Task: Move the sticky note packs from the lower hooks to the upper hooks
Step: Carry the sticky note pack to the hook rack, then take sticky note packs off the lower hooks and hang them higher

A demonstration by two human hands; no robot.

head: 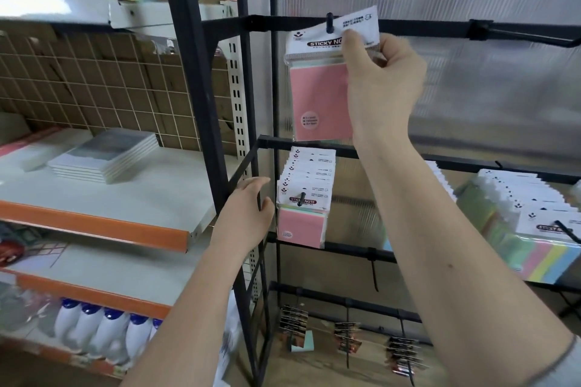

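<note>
Our right hand (382,85) has a pinching grip on the pack's (320,104) white header, the pack hanging on the upper hook (329,23); our left hand (248,207) is spread.

A sticky note pack (320,85) hangs on the upper hook (329,22) of the rack (201,78), high in the middle. The right hand (382,78) is at the pack's right edge, its fingers (353,41) pinching the header card. Directly below, a row of packs (306,198) hangs one behind another on the lower hook (302,198). The left hand (248,210) lies just left of that row, against the rack's upright. To the right, more packs (531,217) hang on a neighbouring hook at the same level. Further down, small clip packets (294,320) hang from the bottom rail. Left of the rack, shelves (94,223) carry stacked pads (103,154) above and bottles (103,333) below.
</note>
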